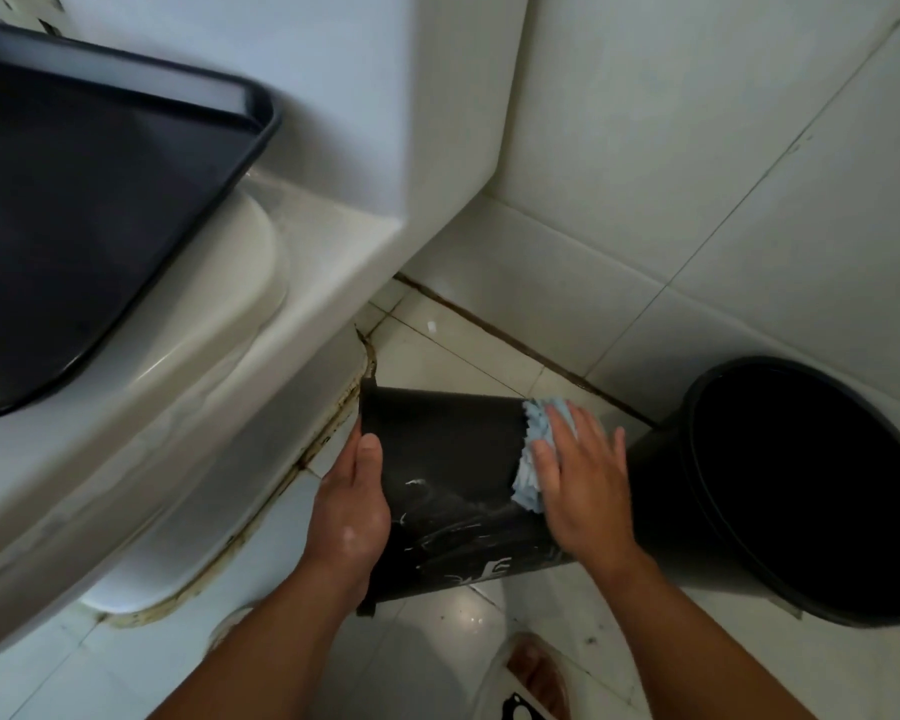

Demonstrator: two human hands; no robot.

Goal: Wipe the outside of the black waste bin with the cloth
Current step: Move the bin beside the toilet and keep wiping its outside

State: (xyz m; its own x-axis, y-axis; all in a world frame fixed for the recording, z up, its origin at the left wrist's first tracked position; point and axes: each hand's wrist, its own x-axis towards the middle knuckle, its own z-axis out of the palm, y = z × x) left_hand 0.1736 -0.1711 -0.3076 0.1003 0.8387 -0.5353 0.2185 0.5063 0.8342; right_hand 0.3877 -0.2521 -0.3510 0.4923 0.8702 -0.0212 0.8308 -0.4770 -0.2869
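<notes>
left hand (352,506) grips the rim of the black waste bin (453,459), right hand (583,491) presses spread fingers on the cloth (536,439) beneath; slack grip, and it may roll.

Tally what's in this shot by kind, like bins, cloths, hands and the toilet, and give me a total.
black bin: 2
blue cloth: 1
hand: 2
toilet: 1
Total: 6
</notes>
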